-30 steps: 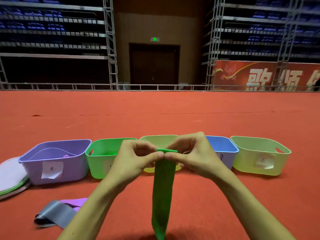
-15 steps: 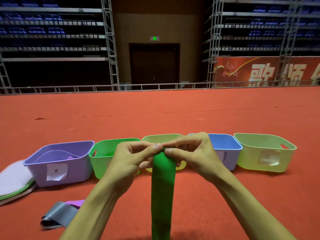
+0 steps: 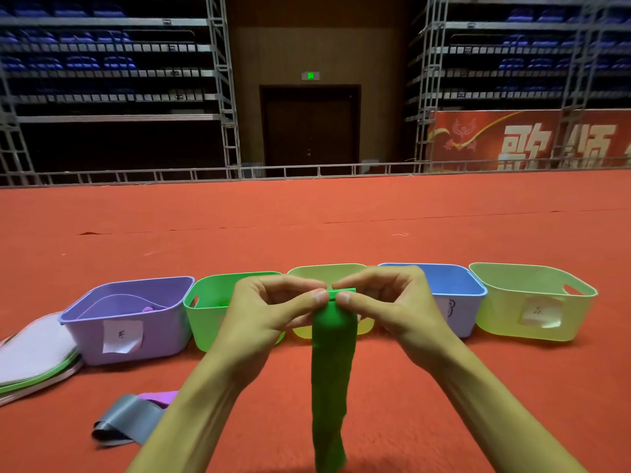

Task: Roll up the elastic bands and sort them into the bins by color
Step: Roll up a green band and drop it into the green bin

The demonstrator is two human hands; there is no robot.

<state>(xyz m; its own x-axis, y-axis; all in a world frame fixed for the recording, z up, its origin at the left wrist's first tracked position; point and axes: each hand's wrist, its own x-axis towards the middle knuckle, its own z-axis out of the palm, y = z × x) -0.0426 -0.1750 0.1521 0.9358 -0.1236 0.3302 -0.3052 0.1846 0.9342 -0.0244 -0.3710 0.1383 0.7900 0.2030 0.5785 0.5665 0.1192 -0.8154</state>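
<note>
Head view: I see my two hands covering most of the middle yellow bin (image 3: pixel 322 272) and part of the green bin (image 3: pixel 205 324). The green band (image 3: pixel 331 370) runs off the bottom edge, its lower end cut off. My left hand (image 3: pixel 263 312) and right hand (image 3: pixel 392 305), fingers curled, each pinch the band's small rolled top between thumb and forefinger. The rest hangs straight down below the fingertips, above the red floor (image 3: pixel 478 387).
</note>
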